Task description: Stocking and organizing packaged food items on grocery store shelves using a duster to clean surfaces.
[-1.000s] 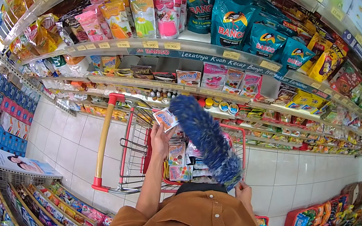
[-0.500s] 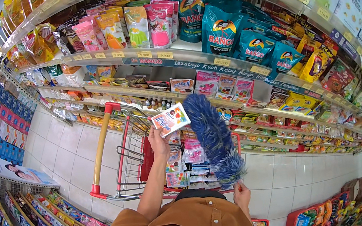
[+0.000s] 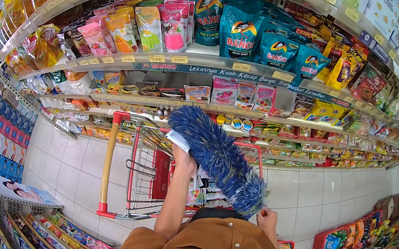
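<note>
Two grips showed — left hand pinching a packet, right hand pinching a duster — and light strokes seemed best.

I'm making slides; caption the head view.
Left hand holds a packet, right hand a blue duster, with a shopping cart below.

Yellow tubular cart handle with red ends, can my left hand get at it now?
Probably yes: the yellow handle lies uncovered, left of your left hand, with nothing visible blocking the way over the red metal cart. That hand holds a small white packet, so may need freeing first.
</note>
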Demonstrator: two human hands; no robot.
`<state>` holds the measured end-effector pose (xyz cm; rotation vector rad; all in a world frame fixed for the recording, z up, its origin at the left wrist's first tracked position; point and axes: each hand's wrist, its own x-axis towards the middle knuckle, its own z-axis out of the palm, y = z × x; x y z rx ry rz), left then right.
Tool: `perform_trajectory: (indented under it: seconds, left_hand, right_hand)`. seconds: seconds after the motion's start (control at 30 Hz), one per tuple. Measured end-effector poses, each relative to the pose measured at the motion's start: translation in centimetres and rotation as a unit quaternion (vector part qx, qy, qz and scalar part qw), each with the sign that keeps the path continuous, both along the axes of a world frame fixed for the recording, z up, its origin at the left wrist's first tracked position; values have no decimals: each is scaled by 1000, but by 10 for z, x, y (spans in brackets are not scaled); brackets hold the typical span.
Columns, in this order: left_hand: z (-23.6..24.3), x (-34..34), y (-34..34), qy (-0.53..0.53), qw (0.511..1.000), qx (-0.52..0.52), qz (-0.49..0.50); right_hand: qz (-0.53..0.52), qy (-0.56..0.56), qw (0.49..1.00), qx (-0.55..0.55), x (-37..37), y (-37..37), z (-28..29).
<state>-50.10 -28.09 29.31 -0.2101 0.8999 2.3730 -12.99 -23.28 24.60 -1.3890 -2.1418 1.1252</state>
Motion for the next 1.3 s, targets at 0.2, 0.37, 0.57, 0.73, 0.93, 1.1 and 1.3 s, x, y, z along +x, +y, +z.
perform_trajectory:
  seconds: [0.2, 0.37, 0.57, 0.73, 0.93, 1.1, 1.3]
  left_hand:
    - [-18, -3, 0, -31, 997, 59, -26]
    - [-48, -22, -11, 19, 965, 213, -154]
    - [-11, -4, 11, -45, 976, 184, -106]
    - [-6, 7, 54, -62, 963, 150, -217]
    - [10, -17, 139, 426, 888, -126, -122]
    - [64, -32, 185, 688, 691, -214, -59]
    - [34, -41, 204, 793, 552, -256, 38]
  right_hand:
    - [-70, -89, 987, 111, 5, 6, 8]
    - [21, -62, 991, 116, 20, 10, 15]
    - [-89, -62, 985, 135, 29, 15, 16]
    - [-164, 0, 982, 92, 76, 7, -12]
    - [-254, 12, 964, 83, 142, -20, -66]
    - [-276, -40, 948, 152, 166, -43, -106]
    - [-375, -12, 916, 141, 160, -56, -138]
